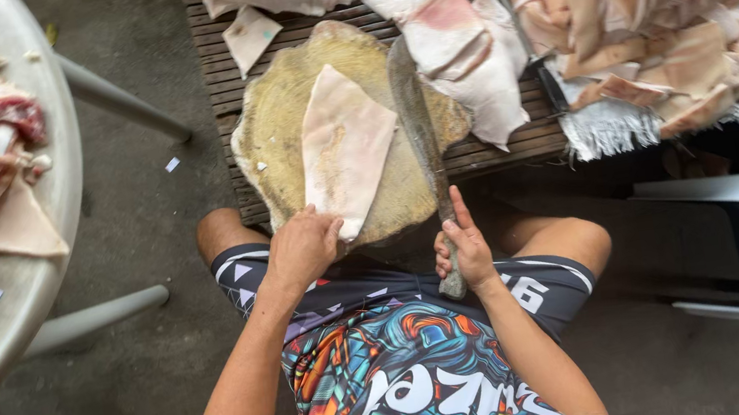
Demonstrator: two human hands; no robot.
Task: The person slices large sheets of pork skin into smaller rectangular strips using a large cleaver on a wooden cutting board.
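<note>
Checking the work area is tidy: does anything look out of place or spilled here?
Small pale scraps lie on the concrete floor beside the chopping block; otherwise nothing stands out.
</note>
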